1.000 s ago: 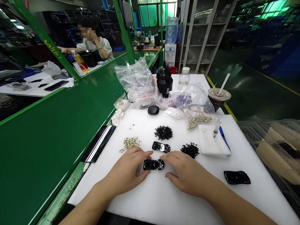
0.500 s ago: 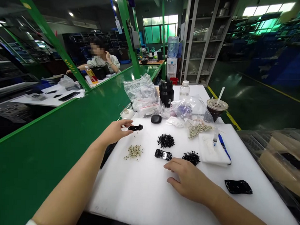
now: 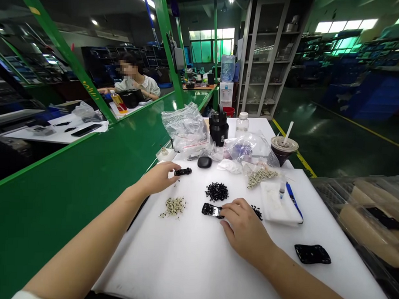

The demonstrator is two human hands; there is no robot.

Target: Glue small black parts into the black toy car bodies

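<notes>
Three shells (image 3: 183, 171) at the board (image 3: 182, 258): left hand (image 3: 157, 178) grasps one near the left edge; right hand (image 3: 244, 225) touches another (image 3: 210, 209), grip unclear; third (image 3: 312, 254) apart; near side open.

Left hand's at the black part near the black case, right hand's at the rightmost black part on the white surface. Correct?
Not quite: the head view shows the right hand at the middle part; the rightmost part lies apart from it. The left hand is at the left part, near the black case.
</notes>
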